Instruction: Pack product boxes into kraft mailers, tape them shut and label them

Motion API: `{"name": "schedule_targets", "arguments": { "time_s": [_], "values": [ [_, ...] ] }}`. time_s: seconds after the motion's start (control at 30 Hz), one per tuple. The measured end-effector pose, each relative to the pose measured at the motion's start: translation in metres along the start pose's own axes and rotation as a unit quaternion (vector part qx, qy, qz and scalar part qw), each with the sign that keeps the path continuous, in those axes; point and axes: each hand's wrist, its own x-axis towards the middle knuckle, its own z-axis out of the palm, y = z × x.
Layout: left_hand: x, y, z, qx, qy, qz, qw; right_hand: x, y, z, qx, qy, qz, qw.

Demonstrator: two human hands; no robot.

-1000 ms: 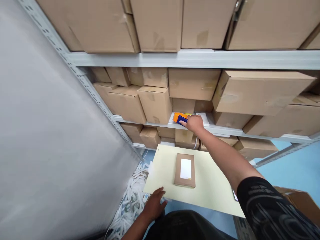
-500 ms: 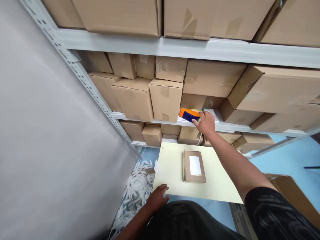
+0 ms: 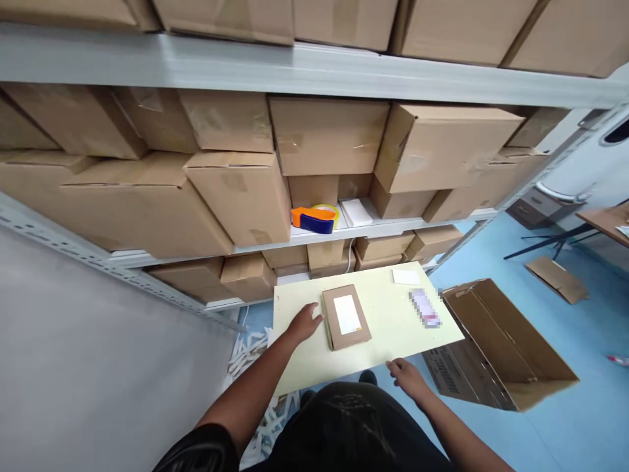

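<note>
Paper strips [image 3: 243,351] lie on the floor off the tabletop's [image 3: 388,328] left edge. The left arm reaches in across the near left corner. The left hand [image 3: 304,322] lies flat on the tabletop, its grip wide and holding nothing, fingertips against the left side of the small box [image 3: 346,316]. That brown box with a white label sits near the middle of the tabletop, with bare surface before it up to the near edge and behind it up to the far edge. Beyond the far edge, one orange and blue tape dispenser [image 3: 314,219] sits on the shelf [image 3: 393,226] between cartons. The right hand [image 3: 407,377] hangs at the near edge, right of the box, fingers loosely spread, grip wide and empty; whether it touches the edge cannot be told. One white card [image 3: 405,276] lies by the far right corner, and one flat blurred thing [image 3: 425,308] lies by the right edge, both well apart from the hands. One open carton [image 3: 496,341] lies on the floor just beside the right edge
</note>
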Motion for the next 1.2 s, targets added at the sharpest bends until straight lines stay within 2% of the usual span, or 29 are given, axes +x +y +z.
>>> {"name": "schedule_targets", "arguments": {
  "time_s": [0.07, 0.13, 0.2, 0.27, 0.33, 0.4, 0.53, 0.63, 0.73, 0.8, 0.93, 1.07, 1.2],
  "values": [
    [0.031, 0.012, -0.002, 0.015, 0.019, -0.006, 1.000, 0.009, -0.004, 0.014, 0.043, -0.040, 0.039, 0.998],
    [0.055, 0.023, -0.001, 0.023, 0.009, -0.011, 1.000, 0.020, -0.015, 0.026, 0.099, -0.090, 0.072, 0.988],
    [0.071, 0.033, 0.002, 0.021, -0.020, -0.030, 0.999, 0.031, -0.028, 0.035, 0.153, -0.132, 0.090, 0.975],
    [0.076, 0.040, 0.006, 0.019, -0.038, -0.054, 0.998, 0.041, -0.040, 0.040, 0.188, -0.153, 0.088, 0.966],
    [0.071, 0.043, 0.011, 0.021, -0.031, -0.074, 0.997, 0.052, -0.051, 0.039, 0.196, -0.148, 0.086, 0.965],
    [0.056, 0.042, 0.017, 0.017, -0.012, -0.101, 0.995, 0.063, -0.062, 0.034, 0.179, -0.125, 0.094, 0.971],
    [0.004, 0.033, 0.036, -0.023, 0.036, -0.165, 0.985, 0.088, -0.085, 0.015, 0.101, -0.074, 0.073, 0.990],
    [-0.037, 0.026, 0.046, -0.052, 0.023, -0.180, 0.982, 0.107, -0.102, 0.001, 0.030, -0.046, 0.040, 0.998],
    [-0.055, 0.022, 0.042, -0.086, -0.044, -0.181, 0.979, 0.123, -0.114, -0.012, 0.004, -0.046, 0.029, 0.999],
    [-0.050, 0.022, 0.031, -0.139, -0.073, -0.208, 0.965, 0.131, -0.118, -0.020, -0.005, -0.047, 0.034, 0.998],
    [-0.013, 0.024, 0.015, -0.236, -0.057, -0.284, 0.927, 0.141, -0.121, -0.026, -0.019, -0.042, 0.049, 0.998],
    [0.018, 0.031, 0.025, -0.272, -0.079, -0.296, 0.912, 0.145, -0.123, -0.018, -0.029, -0.054, 0.037, 0.997],
    [0.021, 0.041, 0.034, -0.289, -0.045, -0.280, 0.914, 0.146, -0.129, -0.019, -0.044, -0.031, -0.044, 0.998]
  ]
}}
